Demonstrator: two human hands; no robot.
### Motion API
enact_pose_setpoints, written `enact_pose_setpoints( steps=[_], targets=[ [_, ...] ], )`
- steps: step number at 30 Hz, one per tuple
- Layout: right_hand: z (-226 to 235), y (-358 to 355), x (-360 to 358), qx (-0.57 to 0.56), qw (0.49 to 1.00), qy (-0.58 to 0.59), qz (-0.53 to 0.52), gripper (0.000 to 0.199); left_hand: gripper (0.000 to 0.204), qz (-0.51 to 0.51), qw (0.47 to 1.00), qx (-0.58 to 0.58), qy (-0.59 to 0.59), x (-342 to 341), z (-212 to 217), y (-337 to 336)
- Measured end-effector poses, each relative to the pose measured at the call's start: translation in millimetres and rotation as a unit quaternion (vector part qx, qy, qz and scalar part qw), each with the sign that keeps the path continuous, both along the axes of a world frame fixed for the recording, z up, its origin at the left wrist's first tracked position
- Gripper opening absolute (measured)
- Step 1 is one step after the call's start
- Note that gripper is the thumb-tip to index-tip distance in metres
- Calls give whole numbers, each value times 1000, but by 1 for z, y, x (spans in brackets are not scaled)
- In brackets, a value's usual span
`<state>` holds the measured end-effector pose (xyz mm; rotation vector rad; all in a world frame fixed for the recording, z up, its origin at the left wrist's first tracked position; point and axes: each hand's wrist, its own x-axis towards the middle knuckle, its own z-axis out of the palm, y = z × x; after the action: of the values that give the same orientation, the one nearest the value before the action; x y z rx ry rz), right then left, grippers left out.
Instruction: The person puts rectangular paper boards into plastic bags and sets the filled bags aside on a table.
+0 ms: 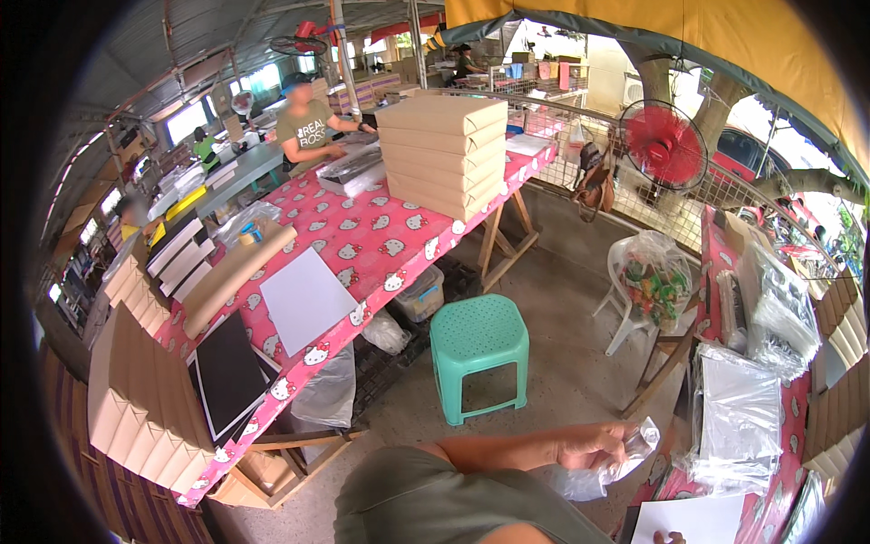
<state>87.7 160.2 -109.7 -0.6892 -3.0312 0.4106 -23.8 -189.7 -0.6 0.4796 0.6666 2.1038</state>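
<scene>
My left hand (594, 448) is closed around a crumpled clear plastic bag (580, 485), with part of it sticking out beyond the fingers. The left forearm reaches across to the right. At the lower edge only the fingertips of my right hand (669, 538) show, apart and resting on a white sheet (693, 519). That sheet lies on the pink-clothed table (793, 426) at the right. Just beyond it is a stack of clear plastic sleeves (741, 399). The rest of the right hand is out of the picture.
A green stool (478, 344) stands on the floor ahead. Brown paper-wrapped packs (444, 154) are piled on a long pink table (362, 238), where a co-worker (308, 127) stands. Beyond the stool are a white chair (625, 263) with a bagged bundle and a red fan (664, 145).
</scene>
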Motion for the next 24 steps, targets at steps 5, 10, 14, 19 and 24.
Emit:
enact_pose_setpoints(
  steps=[5,10,14,19,24],
  targets=[
    [133,-141,-31,-453,774,348,274,53,36,-113,992,21,-45,18,11,27],
    [97,-135,-28,-580,779,153,184,57,26,-20,995,-43,85,23,1,45],
    [105,-135,-24,-500,839,154,148,39,28,77,981,-156,80,9,1,27],
    [82,-157,-38,-589,764,238,113,23,18,175,924,-295,170,8,-18,27],
    [54,-129,-44,-326,918,208,85,4,16,362,871,-196,269,11,-27,34]
  ],
)
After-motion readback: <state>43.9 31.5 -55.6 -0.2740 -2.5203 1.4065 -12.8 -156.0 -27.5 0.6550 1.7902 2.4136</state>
